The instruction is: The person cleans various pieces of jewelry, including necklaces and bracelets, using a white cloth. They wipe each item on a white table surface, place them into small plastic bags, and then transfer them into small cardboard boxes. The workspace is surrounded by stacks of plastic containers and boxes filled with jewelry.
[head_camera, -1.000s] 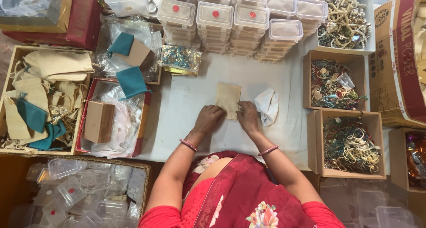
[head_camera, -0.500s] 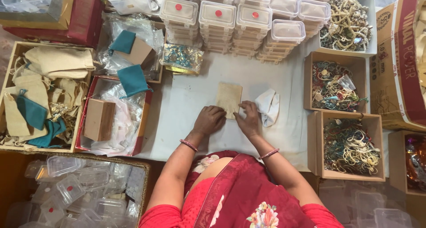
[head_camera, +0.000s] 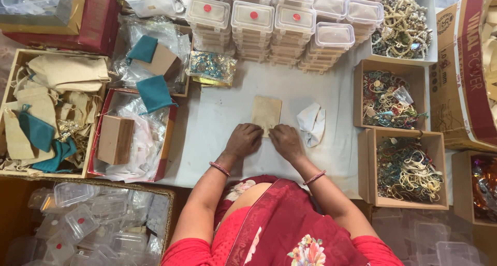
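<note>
A small beige cloth pouch (head_camera: 266, 111) lies flat on the white table cover (head_camera: 217, 116) in front of me. My left hand (head_camera: 243, 140) grips its near left corner and my right hand (head_camera: 283, 140) grips its near right corner, the fingertips of both hands meeting at the pouch's lower edge. Just right of the pouch a crumpled white cloth (head_camera: 312, 123) lies loose. What the fingers pinch under the edge is hidden.
Stacks of clear lidded plastic boxes (head_camera: 290, 25) line the far side. Cardboard boxes of jewellery (head_camera: 391, 103) stand to the right. Trays with beige and teal pouches (head_camera: 49, 108) and a small wooden box (head_camera: 115, 139) sit at left. A crate of clear plastic boxes (head_camera: 88, 219) is lower left.
Both hands have stayed at the pouch's near edge, with only slight finger movement. The pouch and the white cloth have not shifted.
</note>
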